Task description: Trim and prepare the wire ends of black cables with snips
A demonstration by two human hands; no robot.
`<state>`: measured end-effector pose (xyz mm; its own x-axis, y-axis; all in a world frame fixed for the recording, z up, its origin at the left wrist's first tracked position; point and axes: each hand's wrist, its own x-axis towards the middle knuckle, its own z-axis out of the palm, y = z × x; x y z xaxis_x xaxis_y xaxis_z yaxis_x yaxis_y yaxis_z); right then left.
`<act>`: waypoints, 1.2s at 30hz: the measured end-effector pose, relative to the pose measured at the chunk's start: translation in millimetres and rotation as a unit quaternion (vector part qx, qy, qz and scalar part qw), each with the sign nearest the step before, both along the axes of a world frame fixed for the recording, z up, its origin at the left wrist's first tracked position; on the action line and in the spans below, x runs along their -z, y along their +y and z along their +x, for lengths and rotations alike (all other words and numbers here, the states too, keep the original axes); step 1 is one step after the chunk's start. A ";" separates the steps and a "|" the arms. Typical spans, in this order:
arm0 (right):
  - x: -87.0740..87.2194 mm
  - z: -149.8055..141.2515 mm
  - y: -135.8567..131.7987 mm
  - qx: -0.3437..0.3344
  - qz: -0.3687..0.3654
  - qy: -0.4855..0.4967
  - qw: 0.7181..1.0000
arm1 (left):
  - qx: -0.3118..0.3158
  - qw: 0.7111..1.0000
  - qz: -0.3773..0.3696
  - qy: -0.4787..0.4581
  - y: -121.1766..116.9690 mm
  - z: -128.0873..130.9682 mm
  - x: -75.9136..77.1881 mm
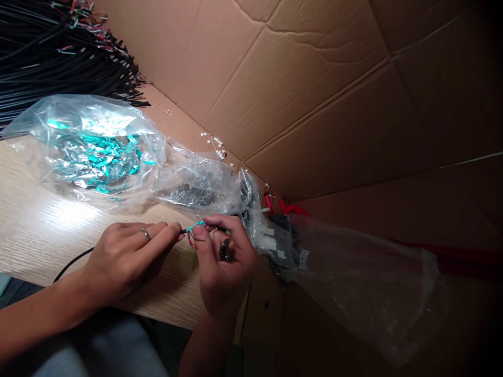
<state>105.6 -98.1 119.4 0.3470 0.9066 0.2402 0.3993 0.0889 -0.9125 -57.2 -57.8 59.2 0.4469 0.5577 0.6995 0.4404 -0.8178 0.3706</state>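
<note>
My left hand, with a ring on one finger, pinches the end of a thin black cable that trails off left over the wooden table. My right hand is closed, its thumb and forefinger pinching the cable's thin coloured wires, teal and red, right at the stripped tip. A small dark object is tucked in the right palm; I cannot make out what it is. The two hands nearly touch above the table's right edge.
A clear bag of teal foil pieces and a clear bag of small grey metal parts lie behind the hands. A bundle of black cables lies far left. Cardboard walls stand behind and right, with another plastic bag low right.
</note>
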 end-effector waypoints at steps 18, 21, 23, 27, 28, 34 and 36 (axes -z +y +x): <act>10.5 -4.1 0.8 -0.011 -0.048 0.161 0.986 | -0.054 0.994 -0.070 -0.056 1.4 3.9 -11.9; 5.3 -3.0 -0.6 -0.009 -0.048 0.139 0.989 | -0.078 0.994 -0.059 -0.054 1.9 3.9 -12.7; 1.9 -6.9 -0.8 0.002 -0.057 0.109 0.992 | -0.084 0.994 -0.047 -0.054 1.3 4.2 -12.2; 3.7 -15.7 1.2 0.020 -0.067 0.076 0.995 | -0.081 0.993 -0.059 -0.062 -1.6 5.8 -11.4; 5.8 -16.4 2.0 0.019 -0.066 0.078 0.995 | -0.081 0.991 -0.075 -0.071 -2.2 6.4 -11.9; 17.3 -8.4 6.3 0.012 -0.049 0.106 0.993 | 0.009 0.930 -0.329 -0.166 3.0 6.3 -23.6; 21.1 -4.4 7.9 -0.009 -0.051 0.126 0.991 | 0.064 0.890 -0.408 -0.193 7.3 3.9 -27.9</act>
